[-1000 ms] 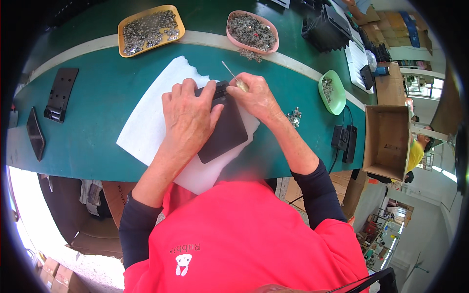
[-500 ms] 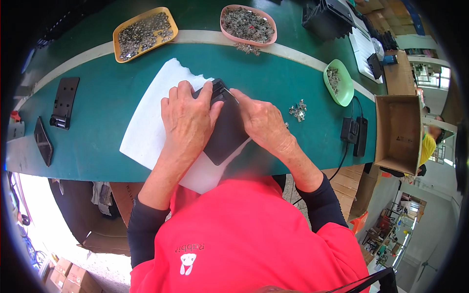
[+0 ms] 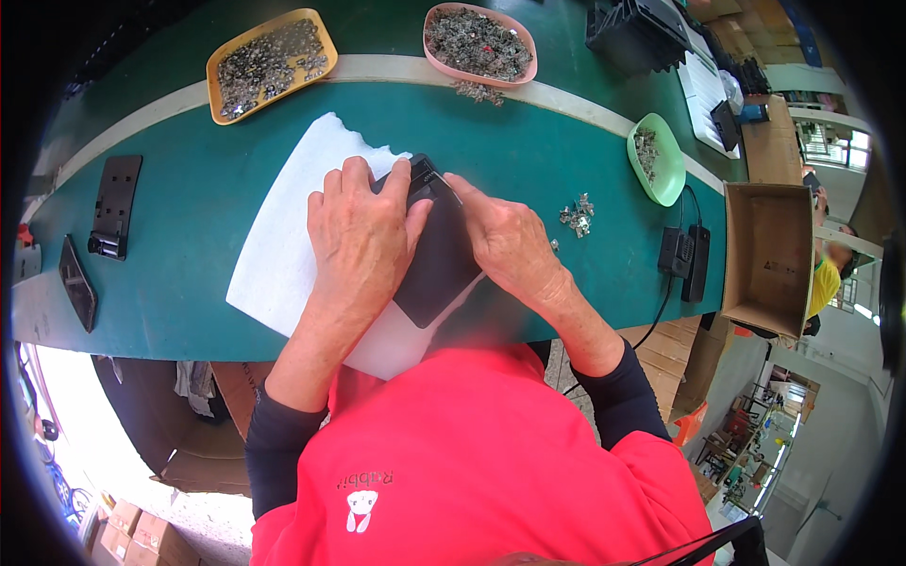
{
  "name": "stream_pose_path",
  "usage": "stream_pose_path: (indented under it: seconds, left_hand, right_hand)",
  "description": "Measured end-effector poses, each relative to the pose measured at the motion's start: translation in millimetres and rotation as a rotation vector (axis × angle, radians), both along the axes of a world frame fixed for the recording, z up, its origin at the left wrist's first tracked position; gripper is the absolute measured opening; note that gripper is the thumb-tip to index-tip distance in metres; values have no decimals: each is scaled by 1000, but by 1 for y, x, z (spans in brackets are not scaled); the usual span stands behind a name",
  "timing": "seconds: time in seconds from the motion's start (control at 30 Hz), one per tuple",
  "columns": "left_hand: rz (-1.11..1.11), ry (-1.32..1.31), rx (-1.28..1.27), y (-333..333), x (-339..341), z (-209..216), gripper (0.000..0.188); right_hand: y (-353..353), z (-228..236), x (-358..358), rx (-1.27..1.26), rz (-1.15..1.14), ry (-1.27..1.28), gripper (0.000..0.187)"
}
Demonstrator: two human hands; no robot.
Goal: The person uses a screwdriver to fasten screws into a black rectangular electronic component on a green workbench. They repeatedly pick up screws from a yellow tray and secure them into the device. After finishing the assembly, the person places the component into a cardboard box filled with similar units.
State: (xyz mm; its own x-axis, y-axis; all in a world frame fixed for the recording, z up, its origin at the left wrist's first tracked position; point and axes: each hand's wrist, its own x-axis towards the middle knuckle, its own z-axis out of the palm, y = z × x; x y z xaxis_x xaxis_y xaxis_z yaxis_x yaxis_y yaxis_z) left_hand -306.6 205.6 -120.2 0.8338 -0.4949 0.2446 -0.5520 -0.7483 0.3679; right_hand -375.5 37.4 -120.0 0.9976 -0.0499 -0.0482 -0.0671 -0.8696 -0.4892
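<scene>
A flat black panel (image 3: 439, 269) lies at a slant on a white foam sheet (image 3: 283, 236), with a black hinge-like part (image 3: 423, 179) at its far end. My left hand (image 3: 359, 236) rests over that end, its fingers bent down on the part and its thumb against the near side. At the panel's right edge my right hand (image 3: 510, 241) is closed, thumb and forefinger together at the far corner. A thin silvery piece (image 3: 451, 187) shows beside those fingertips; the fingers hide most of it. Right of this hand sits a small heap of metal pieces (image 3: 578, 215).
Beyond the foam stand a yellow tray (image 3: 215, 94) and a pink tray (image 3: 530, 71) of small metal parts; a green bowl (image 3: 670, 160) stands right. Two black parts, a bracket (image 3: 118, 203) and a plate (image 3: 77, 283), lie left. Black adapters (image 3: 675, 250) and a cardboard box (image 3: 769, 255) are at right.
Both hands keep their places on the black panel with hardly any movement. The view has shifted slightly.
</scene>
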Motion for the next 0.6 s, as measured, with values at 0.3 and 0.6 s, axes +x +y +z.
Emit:
stream_pose_path:
  seconds: [0.3,0.6]
  left_hand:
    - [-9,12,-20,0,2,0,43]
    - [-15,47,-27,-2,2,1,44]
  right_hand:
    - [-2,-10,-3,-15,18,-98,40]
    - [15,17,3,-186,-5,141,44]
